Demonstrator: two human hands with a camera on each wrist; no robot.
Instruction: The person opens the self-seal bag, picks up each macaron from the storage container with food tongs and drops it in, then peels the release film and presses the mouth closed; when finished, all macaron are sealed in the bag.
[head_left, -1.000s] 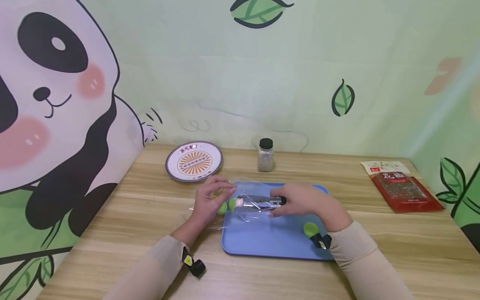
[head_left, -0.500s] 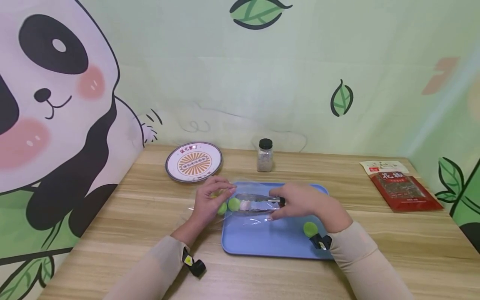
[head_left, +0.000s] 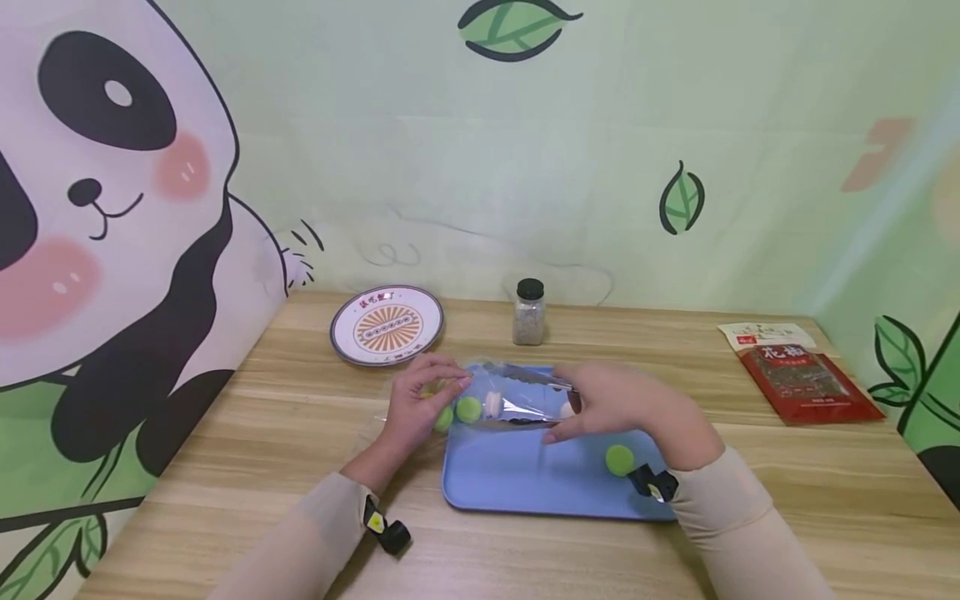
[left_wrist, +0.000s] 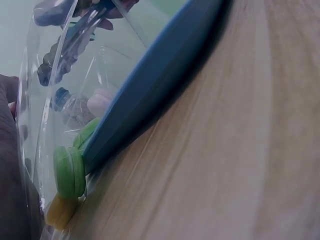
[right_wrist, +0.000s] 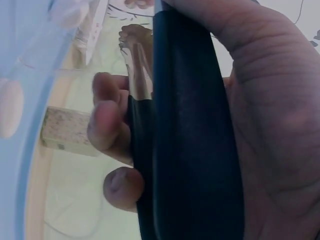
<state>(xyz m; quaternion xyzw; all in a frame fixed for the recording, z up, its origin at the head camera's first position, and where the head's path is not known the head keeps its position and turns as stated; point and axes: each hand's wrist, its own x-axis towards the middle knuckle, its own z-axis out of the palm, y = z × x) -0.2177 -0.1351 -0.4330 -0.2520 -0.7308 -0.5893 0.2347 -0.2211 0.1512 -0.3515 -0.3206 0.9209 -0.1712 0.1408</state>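
My left hand (head_left: 426, 392) pinches the edge of a clear plastic bag (left_wrist: 45, 120) lying partly over the blue tray (head_left: 525, 487). Inside the bag are green macarons (left_wrist: 69, 171), a yellow macaron (left_wrist: 60, 211) and a pale pink macaron (head_left: 492, 405). My right hand (head_left: 626, 404) grips metal tongs (head_left: 528, 376) with black handles (right_wrist: 195, 125). The tongs' arms are spread, with their tips at the bag's mouth and nothing between them. On the tray, a green macaron (head_left: 620, 460) lies near the right wrist. Another pale macaron (head_left: 566, 409) shows beneath the right hand, partly hidden.
A patterned white plate (head_left: 387, 325) stands at the back left. Behind the tray is a glass jar (head_left: 529, 312) with a black lid. To the right lies a red spice packet (head_left: 806, 379). A panda-printed wall backs the wooden table.
The tongs have opened and let go of the pale pink macaron, which stays in the bag. My right hand has shifted slightly right, while the left hand has stayed still.
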